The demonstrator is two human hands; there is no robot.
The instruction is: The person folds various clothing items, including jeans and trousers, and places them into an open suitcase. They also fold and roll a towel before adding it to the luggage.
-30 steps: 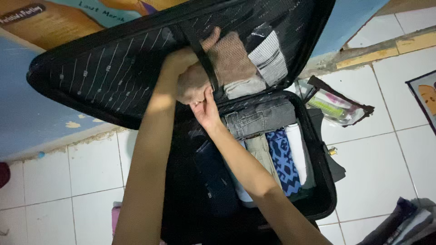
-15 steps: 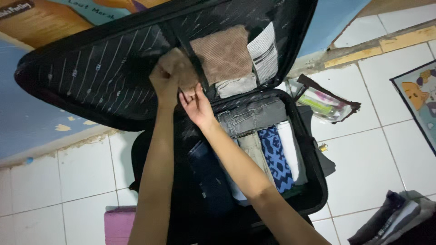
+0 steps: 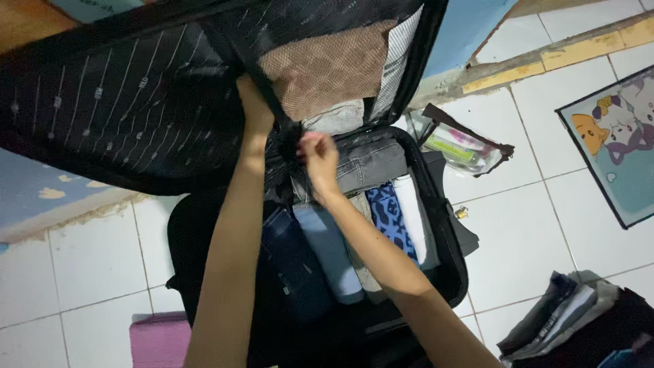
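Counts: 1 suitcase (image 3: 446, 272), open, centre frame. 2 hands on it, left hand (image 3: 255, 109) and right hand (image 3: 320, 158). Base holds 6 rolled or folded clothes: navy roll (image 3: 293, 262), light-blue roll (image 3: 330, 252), beige roll (image 3: 361, 266), blue patterned roll (image 3: 390, 219), white roll (image 3: 412, 215), grey jeans (image 3: 364, 163). 1 clear pouch (image 3: 463, 146), right of case. 1 clothes pile (image 3: 572, 320), lower right. 1 cat mat (image 3: 616, 143), right edge. 1 pink cloth (image 3: 160, 341), bottom left.

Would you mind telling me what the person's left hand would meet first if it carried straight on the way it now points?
Probably the black strap the left hand already touches, then the mesh pocket in the suitcase lid; depth is unclear.
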